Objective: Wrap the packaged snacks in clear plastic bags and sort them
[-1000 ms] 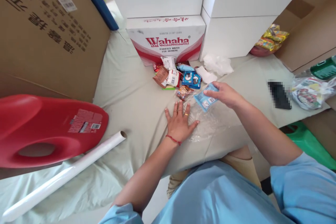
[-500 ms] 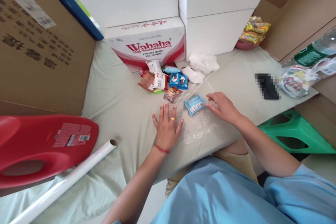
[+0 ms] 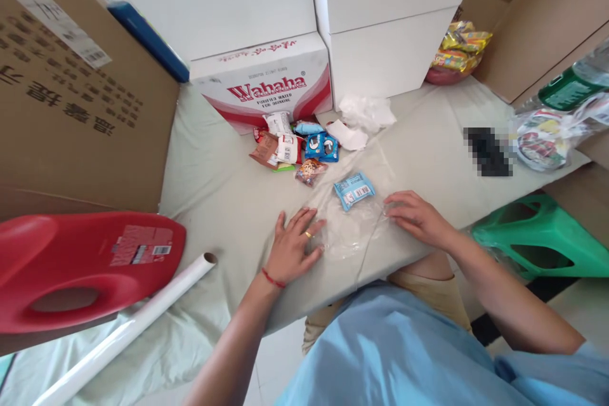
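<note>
A light blue snack packet [image 3: 354, 190] lies on a thin sheet of clear plastic film [image 3: 349, 235] spread on the cloth-covered table. My left hand [image 3: 295, 246], with a ring and a red wrist cord, rests palm down at the film's left edge, its fingers apart. On the other side, my right hand [image 3: 419, 219] touches the film's right edge with loosely curved, outstretched fingers. Neither hand touches the blue packet, which sits between them. Behind it is a pile of wrapped snacks [image 3: 288, 147], with a brown-patterned packet [image 3: 311, 172] at its front.
A Wahaha carton [image 3: 266, 85] stands behind the snacks, beside crumpled white plastic [image 3: 366, 113]. On the left are a red jug [image 3: 95, 235], a white roll [image 3: 137, 323] and a cardboard box [image 3: 95, 114]. A bottle [image 3: 571, 85] and a green stool [image 3: 528, 228] are at right.
My left hand has drawn back toward me and slightly left, turning its fingers rightward. My right hand has moved a little right and nearer, away from the blue packet, onto the film's edge.
</note>
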`<state>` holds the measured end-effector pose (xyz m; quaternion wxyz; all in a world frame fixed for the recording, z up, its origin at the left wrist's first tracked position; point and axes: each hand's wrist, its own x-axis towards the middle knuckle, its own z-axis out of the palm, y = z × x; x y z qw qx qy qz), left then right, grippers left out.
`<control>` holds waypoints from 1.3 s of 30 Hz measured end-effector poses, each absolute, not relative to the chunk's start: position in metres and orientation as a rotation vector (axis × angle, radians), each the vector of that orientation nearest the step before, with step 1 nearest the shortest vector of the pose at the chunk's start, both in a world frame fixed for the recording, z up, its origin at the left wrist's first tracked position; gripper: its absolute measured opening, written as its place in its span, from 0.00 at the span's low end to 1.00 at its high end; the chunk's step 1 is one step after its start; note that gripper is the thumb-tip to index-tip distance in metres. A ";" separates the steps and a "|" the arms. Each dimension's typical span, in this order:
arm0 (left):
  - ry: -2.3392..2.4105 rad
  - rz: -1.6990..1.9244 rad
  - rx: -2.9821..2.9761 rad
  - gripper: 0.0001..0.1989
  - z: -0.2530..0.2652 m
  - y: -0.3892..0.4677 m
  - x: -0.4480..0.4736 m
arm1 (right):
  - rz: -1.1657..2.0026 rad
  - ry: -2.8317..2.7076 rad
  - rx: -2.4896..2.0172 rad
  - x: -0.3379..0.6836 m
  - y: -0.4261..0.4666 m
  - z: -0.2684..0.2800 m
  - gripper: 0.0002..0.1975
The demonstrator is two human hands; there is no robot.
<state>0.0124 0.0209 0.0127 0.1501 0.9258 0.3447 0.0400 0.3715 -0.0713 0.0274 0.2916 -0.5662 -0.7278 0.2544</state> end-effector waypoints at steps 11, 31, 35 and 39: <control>1.100 0.466 2.498 0.17 0.007 0.058 0.033 | 1.262 -1.507 -1.546 0.385 0.041 0.062 0.17; 0.889 1.031 2.753 0.14 0.046 0.012 0.080 | 0.802 -1.780 -2.057 0.374 0.085 0.036 0.11; 1.246 0.494 2.613 0.23 0.025 0.037 0.111 | 0.766 -1.867 -2.100 0.375 0.089 0.040 0.11; 1.389 0.298 2.534 0.27 0.006 0.052 0.120 | 0.404 -2.041 -2.303 0.375 0.095 0.054 0.12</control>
